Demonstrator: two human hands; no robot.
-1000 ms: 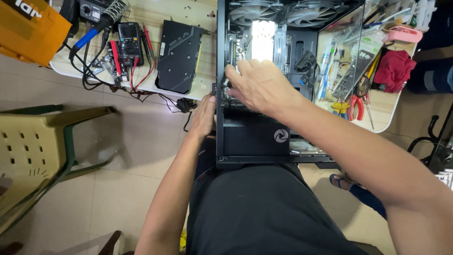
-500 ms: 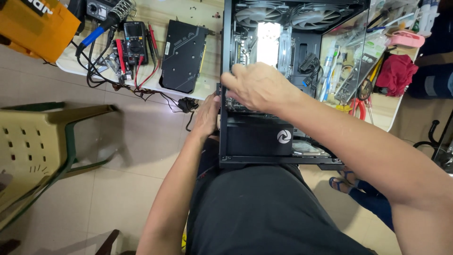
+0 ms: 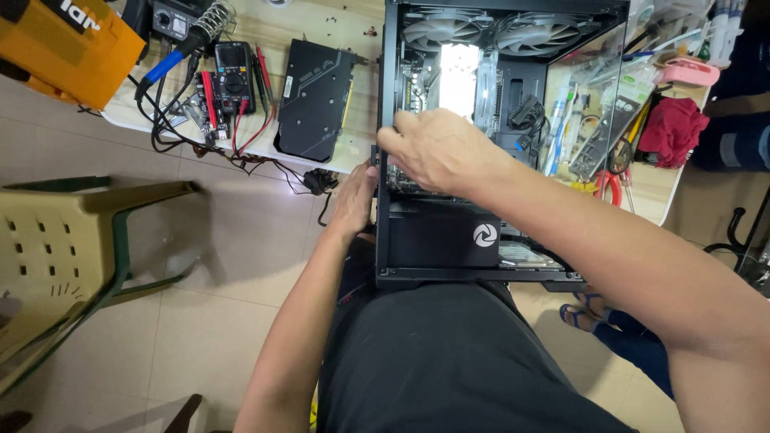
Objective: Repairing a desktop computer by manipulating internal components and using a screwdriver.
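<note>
While the right hand (image 3: 437, 152) reaches, fingers curled, into the open computer case (image 3: 481, 240), the left hand (image 3: 353, 200) braces its rear edge.
Whether either actually grips anything is hidden; seating or fastening at the slots seems underway, needing steady alignment. A graphics card (image 3: 317, 100) lies on the table (image 3: 321, 24) beside the case.

PC case (image 3: 437, 240) under the right hand (image 3: 437, 152): matt black metal frame, smooth; clear glossy side panel (image 3: 593, 96) right of that hand, w/ reflections. Graphics card (image 3: 317, 100) left of both hands: matt black plastic shroud. Desk (image 3: 321, 20) beyond it: pale, smooth laminate look. Red cloth (image 3: 672, 132) far right of hands: soft, crumpled. Chair (image 3: 64, 248) well left of the left hand (image 3: 354, 200): beige plastic seat, scuffed, green frame. Floor (image 3: 224, 321) below: glossy tile.
</note>
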